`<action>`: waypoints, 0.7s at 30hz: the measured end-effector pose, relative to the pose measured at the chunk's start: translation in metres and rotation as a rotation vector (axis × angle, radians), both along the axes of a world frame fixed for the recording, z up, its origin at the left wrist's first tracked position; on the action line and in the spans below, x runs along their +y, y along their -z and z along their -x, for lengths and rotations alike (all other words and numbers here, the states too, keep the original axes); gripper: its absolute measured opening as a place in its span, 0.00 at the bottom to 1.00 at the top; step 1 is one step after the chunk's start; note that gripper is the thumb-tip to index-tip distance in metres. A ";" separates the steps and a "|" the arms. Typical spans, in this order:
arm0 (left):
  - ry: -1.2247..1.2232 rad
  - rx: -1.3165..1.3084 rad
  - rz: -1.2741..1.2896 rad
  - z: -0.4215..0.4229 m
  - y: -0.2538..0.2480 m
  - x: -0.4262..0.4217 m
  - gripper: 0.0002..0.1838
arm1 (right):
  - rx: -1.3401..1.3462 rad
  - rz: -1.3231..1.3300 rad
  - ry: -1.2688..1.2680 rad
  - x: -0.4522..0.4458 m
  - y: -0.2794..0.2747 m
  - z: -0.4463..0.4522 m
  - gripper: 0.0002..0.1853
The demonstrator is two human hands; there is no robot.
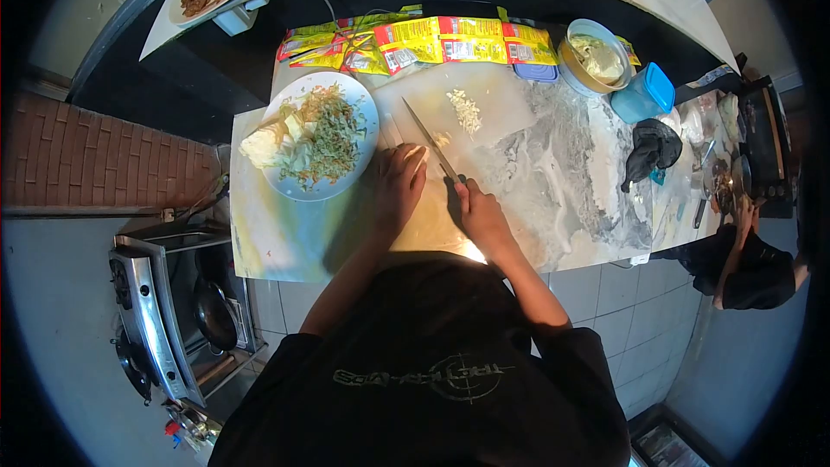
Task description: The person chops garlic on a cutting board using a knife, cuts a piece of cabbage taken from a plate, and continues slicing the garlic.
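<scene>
A knife (430,138) is held by its handle in my right hand (482,212), its blade pointing away to the upper left over the counter. Just left of the blade, my left hand (401,183) has its fingers bent together over a pale piece of food (422,156). Small pale chopped bits (442,138) lie beside the blade. Farther up, a heap of chopped pale pieces (465,111) rests on the counter. To the left of my left hand, a white plate (304,194) carries shredded greens (333,134) and pale cabbage (270,145).
Yellow-red sachets (441,40) line the counter's back edge. A bowl (595,56), a blue-lidded container (644,93) and a black cloth (650,151) are at the right. Another person (752,264) works at far right. A stove (143,311) stands at lower left.
</scene>
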State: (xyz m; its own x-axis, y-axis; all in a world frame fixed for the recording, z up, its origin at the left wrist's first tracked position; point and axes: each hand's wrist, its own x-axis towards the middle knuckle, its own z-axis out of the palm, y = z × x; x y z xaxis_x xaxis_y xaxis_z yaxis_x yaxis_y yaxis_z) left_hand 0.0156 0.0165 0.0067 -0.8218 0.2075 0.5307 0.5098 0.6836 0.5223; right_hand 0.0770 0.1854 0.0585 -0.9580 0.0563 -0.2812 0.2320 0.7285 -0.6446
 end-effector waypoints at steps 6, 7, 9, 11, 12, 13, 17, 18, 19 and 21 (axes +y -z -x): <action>-0.006 -0.006 0.007 0.000 0.003 0.000 0.17 | -0.038 -0.007 -0.015 -0.001 0.007 0.000 0.24; 0.001 -0.011 -0.001 0.000 0.003 0.000 0.17 | -0.031 0.000 -0.019 -0.001 0.008 0.000 0.24; 0.004 -0.017 -0.008 0.001 0.004 -0.001 0.17 | -0.037 0.006 -0.015 -0.001 0.007 0.000 0.24; 0.000 -0.022 -0.003 0.001 0.005 0.000 0.17 | -0.045 0.009 -0.005 0.000 0.005 -0.001 0.24; 0.001 -0.024 -0.004 0.001 0.004 0.001 0.17 | -0.043 0.010 -0.005 0.000 0.005 -0.001 0.24; -0.003 -0.020 0.005 0.001 0.004 0.001 0.18 | -0.040 0.013 -0.006 -0.001 0.005 -0.001 0.24; -0.003 -0.020 -0.005 0.001 0.004 0.001 0.18 | 0.003 -0.021 -0.027 -0.003 0.016 -0.005 0.24; -0.006 -0.021 -0.004 0.002 0.004 0.001 0.18 | 0.009 -0.057 -0.023 -0.004 0.018 -0.005 0.23; -0.006 -0.023 -0.005 0.002 0.004 0.001 0.18 | 0.014 -0.093 -0.021 -0.007 0.020 -0.005 0.23; -0.003 -0.027 -0.005 0.000 0.006 0.001 0.18 | 0.012 -0.125 -0.020 -0.011 0.021 -0.004 0.22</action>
